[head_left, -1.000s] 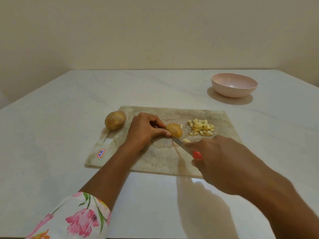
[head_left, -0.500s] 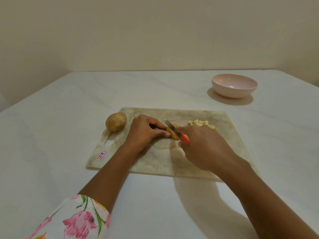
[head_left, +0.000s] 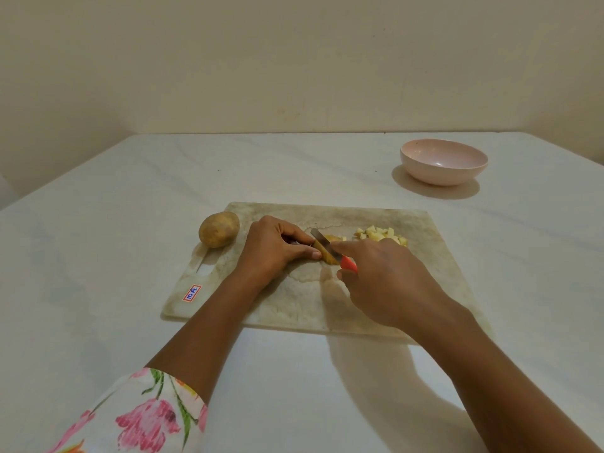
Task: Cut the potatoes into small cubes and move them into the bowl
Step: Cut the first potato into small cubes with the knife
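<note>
On the stained cutting board (head_left: 425, 263), the left hand (head_left: 271, 250) grips a brown-skinned potato piece (head_left: 329, 259) mid-board. The right hand (head_left: 385, 282) has its grip closed on an orange-handled knife (head_left: 322, 240), blade on the piece. Pale cubes (head_left: 380, 235) lie just right, with the pink bowl (head_left: 444, 161) well apart.

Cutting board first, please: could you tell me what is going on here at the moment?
A person is dicing potatoes on the cutting board. The left hand holds a potato piece down while the right hand holds an orange-handled knife, blade across that piece. Cut cubes lie piled at the board's far right, and a whole potato sits uncut at its far left corner. The pink bowl stands apart, with no cubes showing inside.
</note>
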